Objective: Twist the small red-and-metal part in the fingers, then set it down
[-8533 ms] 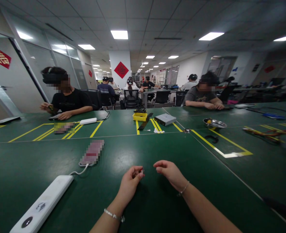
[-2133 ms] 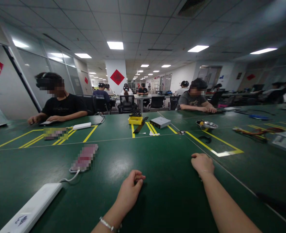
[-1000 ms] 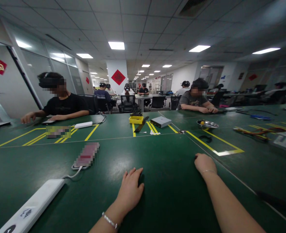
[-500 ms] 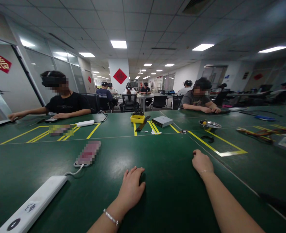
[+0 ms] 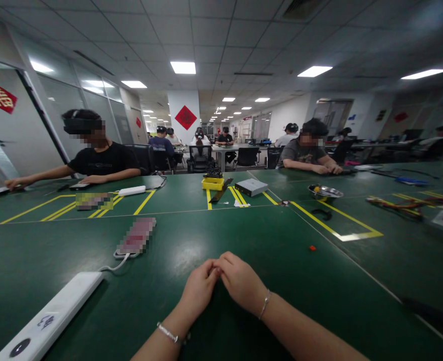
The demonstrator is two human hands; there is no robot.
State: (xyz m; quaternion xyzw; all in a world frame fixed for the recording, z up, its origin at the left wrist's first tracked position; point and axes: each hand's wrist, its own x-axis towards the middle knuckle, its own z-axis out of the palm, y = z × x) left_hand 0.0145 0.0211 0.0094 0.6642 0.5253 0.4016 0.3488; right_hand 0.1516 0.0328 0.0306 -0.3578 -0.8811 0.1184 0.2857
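Note:
My left hand point(image 5: 198, 287) and my right hand point(image 5: 242, 281) meet over the green table point(image 5: 161, 321), fingertips touching. Both sets of fingers are curled closed, and whatever may be between them is hidden. A bracelet circles each wrist. To the right of my right hand, a small orange-red piece point(image 5: 312, 248) lies by itself on the table. Left of my left hand rests a long white power bank point(image 5: 55, 316), its white cable running to a phone point(image 5: 136, 238) with a blurred screen.
Farther off stand a yellow tray point(image 5: 212, 184) with black cables, a grey box point(image 5: 251, 187) and a metal bowl point(image 5: 330, 192). A black curved piece point(image 5: 322, 215) lies inside yellow tape lines. Two people sit across the table. Bundled wires point(image 5: 398, 205) lie at the right.
My right hand has moved left from the table's right part and joined my left hand. The orange-red piece now shows where my right hand was. My left hand's fingers have curled in.

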